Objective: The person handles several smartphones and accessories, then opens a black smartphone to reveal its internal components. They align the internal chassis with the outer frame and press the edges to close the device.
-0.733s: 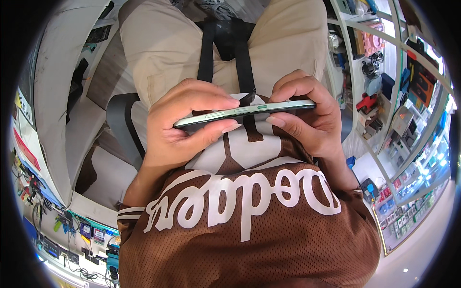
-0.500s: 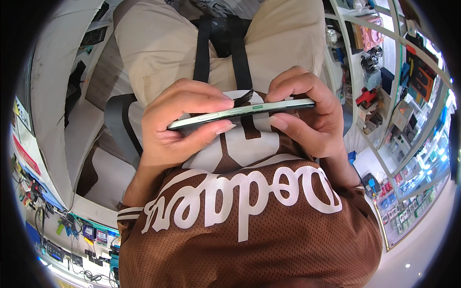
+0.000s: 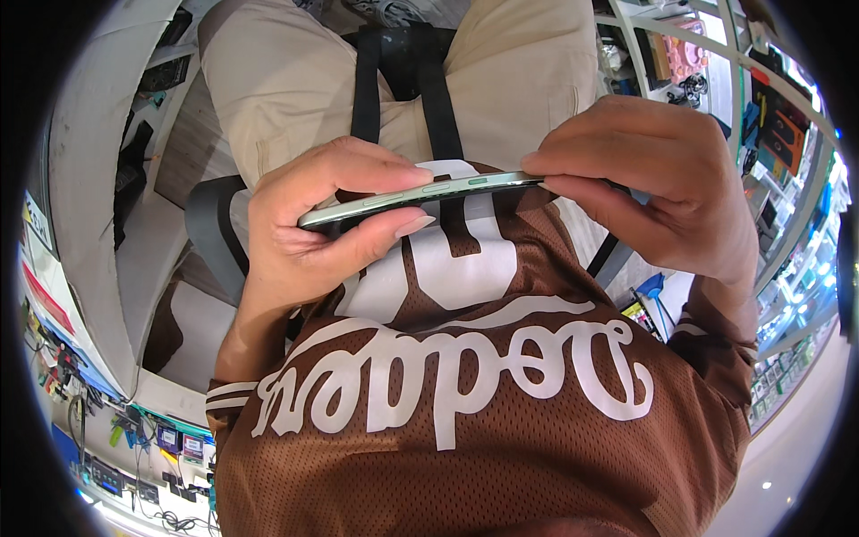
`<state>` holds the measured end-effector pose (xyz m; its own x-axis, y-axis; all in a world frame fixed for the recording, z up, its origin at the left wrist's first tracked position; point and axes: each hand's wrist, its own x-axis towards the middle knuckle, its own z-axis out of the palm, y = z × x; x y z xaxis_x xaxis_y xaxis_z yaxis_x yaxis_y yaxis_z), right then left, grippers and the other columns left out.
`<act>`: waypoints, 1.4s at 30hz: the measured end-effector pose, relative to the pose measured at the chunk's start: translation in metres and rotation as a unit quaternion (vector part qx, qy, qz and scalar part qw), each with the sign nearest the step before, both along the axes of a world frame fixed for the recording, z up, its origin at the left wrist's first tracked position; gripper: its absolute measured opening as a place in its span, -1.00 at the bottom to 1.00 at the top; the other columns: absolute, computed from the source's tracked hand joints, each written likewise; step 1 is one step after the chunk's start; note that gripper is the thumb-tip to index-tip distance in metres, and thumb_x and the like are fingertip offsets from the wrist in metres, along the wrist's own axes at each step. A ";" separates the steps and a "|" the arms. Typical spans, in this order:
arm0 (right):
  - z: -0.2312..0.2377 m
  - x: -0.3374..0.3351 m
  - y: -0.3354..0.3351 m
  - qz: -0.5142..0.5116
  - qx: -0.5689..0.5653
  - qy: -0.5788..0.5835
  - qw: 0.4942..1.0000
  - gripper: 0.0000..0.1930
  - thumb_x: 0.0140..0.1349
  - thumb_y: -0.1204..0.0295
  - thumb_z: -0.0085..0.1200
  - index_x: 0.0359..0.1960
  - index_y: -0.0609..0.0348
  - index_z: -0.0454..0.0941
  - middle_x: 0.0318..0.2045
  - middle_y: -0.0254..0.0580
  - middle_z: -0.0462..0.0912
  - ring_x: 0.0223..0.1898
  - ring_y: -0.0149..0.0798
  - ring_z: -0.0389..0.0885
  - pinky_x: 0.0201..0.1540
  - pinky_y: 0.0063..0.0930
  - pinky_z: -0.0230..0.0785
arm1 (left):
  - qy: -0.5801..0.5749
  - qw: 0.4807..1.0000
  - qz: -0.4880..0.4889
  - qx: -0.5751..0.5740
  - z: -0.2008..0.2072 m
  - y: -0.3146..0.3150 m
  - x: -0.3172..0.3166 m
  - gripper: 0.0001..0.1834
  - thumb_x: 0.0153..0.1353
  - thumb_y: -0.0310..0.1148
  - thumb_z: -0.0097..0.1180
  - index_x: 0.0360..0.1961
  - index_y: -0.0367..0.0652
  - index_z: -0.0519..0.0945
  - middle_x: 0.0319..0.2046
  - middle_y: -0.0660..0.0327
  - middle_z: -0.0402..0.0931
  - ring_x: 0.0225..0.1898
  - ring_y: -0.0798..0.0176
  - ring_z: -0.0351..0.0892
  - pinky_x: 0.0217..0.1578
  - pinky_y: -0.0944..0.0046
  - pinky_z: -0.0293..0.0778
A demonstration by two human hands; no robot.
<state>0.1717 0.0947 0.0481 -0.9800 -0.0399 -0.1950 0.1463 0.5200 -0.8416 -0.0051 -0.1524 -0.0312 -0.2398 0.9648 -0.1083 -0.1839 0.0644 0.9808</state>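
Note:
A slim pale-green smartphone (image 3: 438, 190) is held edge-up above my lap, its side buttons facing me. My left hand (image 3: 313, 210) grips its left end, with the thumb beneath and the fingers along the top. At the other end, my right hand (image 3: 658, 183) pinches the phone's corner between thumb and fingertips, the rest of that hand spread out to the right. The phone's dark underside shows only as a thin strip, and its flat faces are turned mostly out of view.
Black straps (image 3: 438, 103) run down between my knees in beige trousers (image 3: 277, 80). Shelves and a lit glass case (image 3: 787, 268) with packaged goods stand on the right. Cables and small devices (image 3: 107, 474) hang at the lower left, beside a pale counter edge (image 3: 89, 304).
My right hand has slid outward to the right, from gripping along the phone to pinching its end. The phone has shifted slightly left. A small dark piece above it no longer shows.

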 end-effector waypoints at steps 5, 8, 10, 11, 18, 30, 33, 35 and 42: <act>0.000 -0.012 0.004 0.047 0.001 -0.018 0.999 -0.82 0.15 0.66 0.30 -0.20 0.32 0.75 -0.32 -0.02 0.74 -0.37 -0.09 0.72 -0.35 -0.35 0.51 | -0.013 0.999 -0.005 -0.029 0.007 0.002 0.001 -0.69 0.10 -0.71 0.38 -0.10 -0.34 0.72 -0.20 0.09 0.72 -0.18 0.33 0.69 -0.13 0.38 0.53; -0.001 -0.023 0.005 0.062 -0.025 -0.044 0.997 -0.85 0.16 0.66 0.29 -0.21 0.33 0.74 -0.34 -0.03 0.73 -0.38 -0.09 0.72 -0.35 -0.33 0.50 | 0.000 1.000 0.000 -0.031 0.005 0.001 0.003 -0.69 0.10 -0.70 0.38 -0.09 -0.34 0.72 -0.20 0.11 0.72 -0.20 0.35 0.68 -0.13 0.40 0.52; -0.002 -0.025 0.004 0.062 -0.025 -0.050 0.997 -0.87 0.18 0.66 0.27 -0.22 0.34 0.73 -0.36 -0.04 0.72 -0.39 -0.10 0.72 -0.35 -0.34 0.49 | -0.011 0.999 -0.002 -0.050 0.007 0.002 0.002 -0.70 0.11 -0.70 0.38 -0.10 -0.34 0.72 -0.21 0.13 0.72 -0.22 0.37 0.67 -0.14 0.41 0.51; -0.003 -0.026 0.003 0.062 -0.024 -0.052 0.996 -0.87 0.19 0.65 0.27 -0.22 0.34 0.73 -0.36 -0.05 0.72 -0.39 -0.10 0.72 -0.35 -0.34 0.49 | -0.016 0.998 -0.003 -0.060 0.007 0.002 0.001 -0.71 0.11 -0.70 0.38 -0.10 -0.34 0.72 -0.21 0.14 0.71 -0.22 0.38 0.66 -0.15 0.42 0.50; -0.004 -0.027 0.006 0.067 -0.022 -0.077 0.995 -0.89 0.24 0.62 0.25 -0.21 0.31 0.74 -0.38 -0.08 0.71 -0.37 -0.14 0.73 -0.32 -0.36 0.49 | -0.036 0.996 -0.007 -0.082 0.006 0.002 0.001 -0.73 0.16 -0.66 0.38 -0.09 -0.32 0.72 -0.23 0.21 0.70 -0.25 0.46 0.62 -0.18 0.46 0.48; -0.008 -0.029 0.003 0.072 -0.018 -0.077 0.994 -0.91 0.27 0.56 0.27 -0.23 0.30 0.73 -0.38 -0.12 0.72 -0.36 -0.19 0.73 -0.28 -0.37 0.51 | -0.044 0.994 -0.008 -0.103 0.005 0.006 0.003 -0.74 0.19 -0.62 0.41 -0.08 -0.30 0.73 -0.24 0.30 0.70 -0.24 0.53 0.61 -0.16 0.51 0.48; -0.007 -0.030 0.003 0.072 -0.021 -0.081 0.994 -0.91 0.28 0.57 0.26 -0.22 0.30 0.73 -0.38 -0.13 0.72 -0.35 -0.19 0.73 -0.27 -0.38 0.51 | -0.043 0.993 -0.009 -0.106 0.006 0.007 0.003 -0.74 0.19 -0.62 0.42 -0.08 -0.29 0.73 -0.25 0.31 0.69 -0.25 0.53 0.60 -0.17 0.51 0.47; -0.010 -0.031 0.002 0.069 -0.030 -0.073 0.994 -0.91 0.28 0.57 0.26 -0.22 0.30 0.73 -0.38 -0.13 0.72 -0.34 -0.19 0.73 -0.27 -0.38 0.51 | -0.029 0.994 -0.011 -0.103 0.006 0.006 0.003 -0.74 0.19 -0.62 0.42 -0.08 -0.30 0.73 -0.26 0.31 0.69 -0.26 0.53 0.60 -0.18 0.51 0.47; -0.011 -0.034 0.001 0.066 -0.042 -0.080 0.994 -0.91 0.27 0.57 0.26 -0.22 0.29 0.73 -0.36 -0.15 0.73 -0.34 -0.19 0.72 -0.26 -0.39 0.51 | -0.039 0.995 -0.003 -0.095 0.008 0.006 0.004 -0.73 0.17 -0.64 0.42 -0.09 -0.29 0.73 -0.28 0.33 0.68 -0.27 0.55 0.58 -0.20 0.52 0.46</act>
<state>0.1372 0.0958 0.0372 -0.9214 -0.1895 -0.3393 0.2174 0.4722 -0.8543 -0.0007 -0.1461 -0.0232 -0.2178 0.9267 -0.3063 -0.2583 0.2479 0.9337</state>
